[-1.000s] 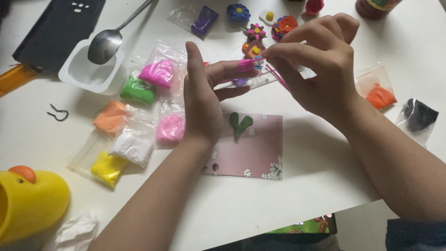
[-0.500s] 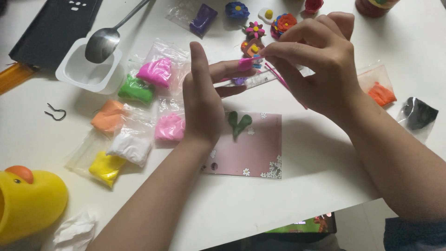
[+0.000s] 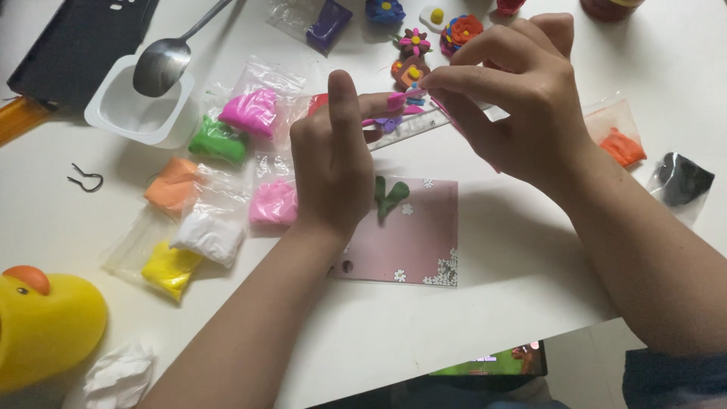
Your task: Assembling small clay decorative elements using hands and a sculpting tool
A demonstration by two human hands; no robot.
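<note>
A tiny pink clay bit (image 3: 397,98) is pinched between the left hand (image 3: 333,163) and right hand (image 3: 515,91); green leaves (image 3: 390,195) are already laid on the pink card (image 3: 424,242), so the flower part looks unfinished.

Clay lumps in clear glossy plastic bags (image 3: 216,208) look soft and matt: white (image 3: 206,238), yellow (image 3: 168,266), orange (image 3: 173,184), green (image 3: 218,142), pink (image 3: 252,113). Spoon (image 3: 163,64) is shiny metal, sitting in a white smooth plastic cup (image 3: 136,117); duck (image 3: 45,326) is glossy yellow plastic, table (image 3: 424,333) smooth white, card (image 3: 420,242) matt pink paper with a matt green clay piece (image 3: 391,195). Ruler (image 3: 413,129) is clear plastic, the crumpled tissue (image 3: 117,376) rough white paper, the wire hook (image 3: 85,179) thin dark metal.
</note>
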